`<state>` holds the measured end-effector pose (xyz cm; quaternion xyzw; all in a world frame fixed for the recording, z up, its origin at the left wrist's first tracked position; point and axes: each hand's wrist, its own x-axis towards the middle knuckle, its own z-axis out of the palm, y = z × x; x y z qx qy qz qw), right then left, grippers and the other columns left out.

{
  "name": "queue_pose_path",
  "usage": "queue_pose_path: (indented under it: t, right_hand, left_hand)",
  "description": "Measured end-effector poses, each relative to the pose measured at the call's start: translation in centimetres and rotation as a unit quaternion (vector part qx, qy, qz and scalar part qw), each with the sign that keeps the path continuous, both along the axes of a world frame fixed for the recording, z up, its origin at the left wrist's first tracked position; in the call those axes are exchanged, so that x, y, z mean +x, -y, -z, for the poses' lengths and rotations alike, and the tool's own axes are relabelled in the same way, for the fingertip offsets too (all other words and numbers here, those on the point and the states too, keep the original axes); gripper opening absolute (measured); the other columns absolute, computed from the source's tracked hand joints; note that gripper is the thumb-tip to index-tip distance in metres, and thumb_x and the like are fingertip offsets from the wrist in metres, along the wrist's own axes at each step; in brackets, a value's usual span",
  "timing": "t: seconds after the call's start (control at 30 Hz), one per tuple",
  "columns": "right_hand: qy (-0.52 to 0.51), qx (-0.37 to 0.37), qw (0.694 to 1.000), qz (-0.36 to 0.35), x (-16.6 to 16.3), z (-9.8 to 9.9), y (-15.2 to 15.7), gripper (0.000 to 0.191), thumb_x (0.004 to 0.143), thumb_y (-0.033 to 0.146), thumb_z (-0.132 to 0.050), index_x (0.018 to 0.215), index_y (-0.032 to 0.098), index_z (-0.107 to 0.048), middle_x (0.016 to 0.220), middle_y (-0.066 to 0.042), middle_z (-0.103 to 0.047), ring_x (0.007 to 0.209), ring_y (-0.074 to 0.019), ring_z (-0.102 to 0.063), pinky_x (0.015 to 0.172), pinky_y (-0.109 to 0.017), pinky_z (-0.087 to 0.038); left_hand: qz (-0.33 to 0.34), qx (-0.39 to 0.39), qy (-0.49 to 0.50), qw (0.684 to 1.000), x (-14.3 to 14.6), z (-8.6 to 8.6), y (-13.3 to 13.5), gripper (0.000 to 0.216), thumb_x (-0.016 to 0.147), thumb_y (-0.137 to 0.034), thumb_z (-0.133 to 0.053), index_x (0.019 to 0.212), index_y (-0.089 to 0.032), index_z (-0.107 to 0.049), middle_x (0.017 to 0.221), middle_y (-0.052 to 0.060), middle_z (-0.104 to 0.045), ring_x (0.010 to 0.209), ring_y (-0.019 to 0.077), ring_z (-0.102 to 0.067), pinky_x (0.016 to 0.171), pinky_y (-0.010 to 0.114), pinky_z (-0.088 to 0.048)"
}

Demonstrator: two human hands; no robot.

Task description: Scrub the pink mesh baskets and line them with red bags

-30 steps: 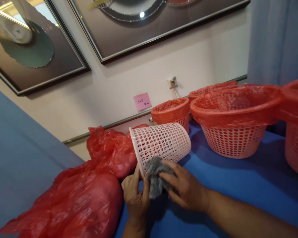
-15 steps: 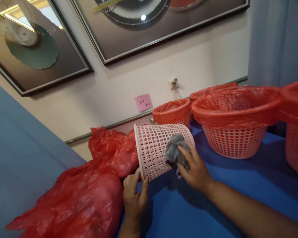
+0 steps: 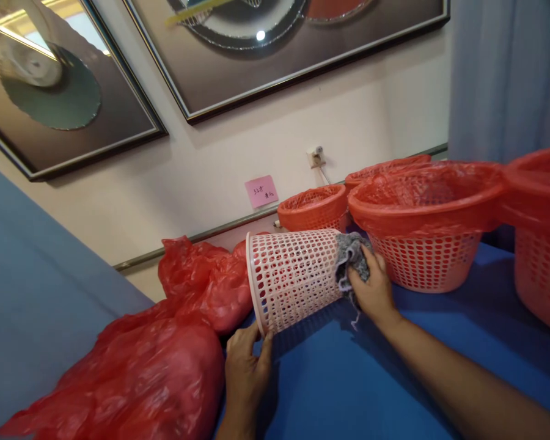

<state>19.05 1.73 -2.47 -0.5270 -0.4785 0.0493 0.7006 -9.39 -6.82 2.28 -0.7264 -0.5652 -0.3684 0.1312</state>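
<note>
A pink mesh basket point(image 3: 296, 278) is laid on its side on the blue table point(image 3: 440, 342), its open rim turned toward the left and its base toward the right. The rim is gripped at its lower edge by the left hand point(image 3: 246, 373), fingers curled up against the plastic, thumb on the outside. At the other end, a grey cloth point(image 3: 349, 256) is pressed against the base of the basket by the right hand point(image 3: 373, 287); the cloth is bunched in closed fingers, with a loose thread hanging down below the palm.

Just left of the basket, a heap of crumpled red plastic bags point(image 3: 165, 348) is spread across the table, touching or nearly touching the rim. Behind and to the right, several baskets lined with red bags are lined up: a small one point(image 3: 314, 208) close to the wall, a large one point(image 3: 421, 214) just beside the right hand, and another point(image 3: 541, 232) cut off at the right edge. A pink note point(image 3: 261, 191) is stuck on the wall above, under two framed pictures point(image 3: 275, 55).
</note>
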Motion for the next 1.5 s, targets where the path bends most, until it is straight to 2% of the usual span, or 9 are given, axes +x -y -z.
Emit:
queue_pose_path:
  t: [0.17, 0.33, 0.47, 0.7, 0.87, 1.0, 1.2, 1.4, 1.5]
  right_hand:
    - [0.086, 0.025, 0.994, -0.057, -1.1, -0.2, 1.5, 0.061, 0.094, 0.030, -0.057, 0.152, 0.019, -0.045, 0.153, -0.021, -0.042, 0.144, -0.0366, -0.045, 0.117, -0.060, -0.043]
    - [0.286, 0.124, 0.908, -0.279, -3.4, -1.2, 5.7, 0.067, 0.085, 0.014, -0.059, 0.150, 0.018, -0.047, 0.157, -0.019, -0.039, 0.145, -0.0323, -0.044, 0.117, -0.052, -0.045]
    - [0.326, 0.144, 0.867, -0.349, -3.2, -2.1, 6.3, 0.067, 0.079, 0.009, -0.058, 0.146, 0.018, -0.051, 0.152, -0.017, -0.047, 0.137, -0.0303, -0.052, 0.111, -0.050, -0.051]
    - [0.188, 0.116, 0.962, -0.160, -1.8, -1.6, 4.1, 0.062, 0.089, 0.015, -0.055, 0.150, 0.024, -0.047, 0.154, -0.017, -0.043, 0.142, -0.0331, -0.048, 0.115, -0.058, -0.046]
    - [0.083, 0.000, 0.997, 0.009, 0.0, -1.5, 1.2, 0.062, 0.095, 0.032, -0.058, 0.153, 0.021, -0.043, 0.156, -0.020, -0.036, 0.144, -0.0402, -0.044, 0.116, -0.066, -0.041]
    - [0.170, 0.016, 0.983, -0.065, -1.3, -1.6, 3.1, 0.070, 0.093, 0.028, -0.059, 0.159, 0.021, -0.034, 0.160, -0.021, -0.031, 0.148, -0.0410, -0.040, 0.115, -0.064, -0.045]
    - [0.321, 0.233, 0.885, -0.244, -4.1, -2.7, 9.1, 0.069, 0.089, 0.014, -0.055, 0.155, 0.027, -0.041, 0.159, -0.013, -0.037, 0.136, -0.0299, -0.054, 0.109, -0.049, -0.055]
    - [0.160, 0.049, 0.980, -0.105, -1.5, -1.1, 3.2, 0.059, 0.087, 0.016, -0.055, 0.146, 0.023, -0.053, 0.155, -0.015, -0.044, 0.143, -0.0351, -0.047, 0.117, -0.059, -0.045]
    - [0.077, -0.034, 0.996, -0.036, -0.2, -0.3, 0.5, 0.055, 0.087, 0.023, -0.056, 0.141, 0.019, -0.057, 0.153, -0.018, -0.044, 0.141, -0.0376, -0.050, 0.116, -0.061, -0.045]
  left_hand:
    - [-0.001, 0.011, -0.010, 1.000, 0.4, 0.0, 0.7, 0.028, 0.091, -0.043, -0.062, 0.095, -0.022, -0.080, 0.073, 0.004, -0.072, 0.068, 0.0236, -0.068, 0.070, 0.035, -0.052]
    - [0.010, -0.011, 0.035, 0.999, 0.7, 0.3, 1.2, 0.031, 0.090, -0.048, -0.064, 0.101, -0.023, -0.078, 0.078, 0.004, -0.075, 0.073, 0.0254, -0.070, 0.072, 0.038, -0.055]
    - [0.013, -0.030, 0.181, 0.983, 0.5, -0.8, 0.1, 0.055, 0.086, -0.060, -0.067, 0.120, -0.018, -0.074, 0.106, 0.010, -0.080, 0.096, 0.0294, -0.075, 0.087, 0.042, -0.059]
    - [0.058, -0.040, 0.293, 0.954, 2.6, -5.3, -2.8, 0.051, 0.084, -0.060, -0.071, 0.110, -0.016, -0.077, 0.088, 0.004, -0.078, 0.078, 0.0216, -0.073, 0.074, 0.033, -0.060]
    - [0.087, 0.027, 0.157, 0.983, 3.4, -3.0, -1.2, 0.025, 0.096, -0.042, -0.063, 0.093, -0.020, -0.075, 0.079, 0.002, -0.072, 0.069, 0.0183, -0.066, 0.067, 0.031, -0.053]
    - [0.172, 0.074, 0.042, 0.981, 4.8, -1.2, 0.6, 0.011, 0.095, -0.027, -0.062, 0.095, -0.022, -0.072, 0.068, -0.002, -0.060, 0.062, 0.0166, -0.058, 0.065, 0.031, -0.048]
    - [0.250, 0.063, 0.006, 0.966, 6.4, -1.3, 1.0, 0.012, 0.095, -0.021, -0.054, 0.087, -0.023, -0.063, 0.074, 0.003, -0.064, 0.072, 0.0206, -0.060, 0.067, 0.034, -0.047]
    - [0.225, 0.058, -0.006, 0.973, 6.3, -1.4, 1.3, 0.010, 0.091, -0.016, -0.058, 0.085, -0.023, -0.064, 0.065, -0.002, -0.053, 0.063, 0.0173, -0.052, 0.064, 0.032, -0.043]
    - [0.231, 0.061, -0.014, 0.971, 6.4, -1.3, 1.3, 0.011, 0.088, -0.015, -0.059, 0.081, -0.022, -0.061, 0.067, -0.002, -0.056, 0.063, 0.0168, -0.054, 0.064, 0.032, -0.045]
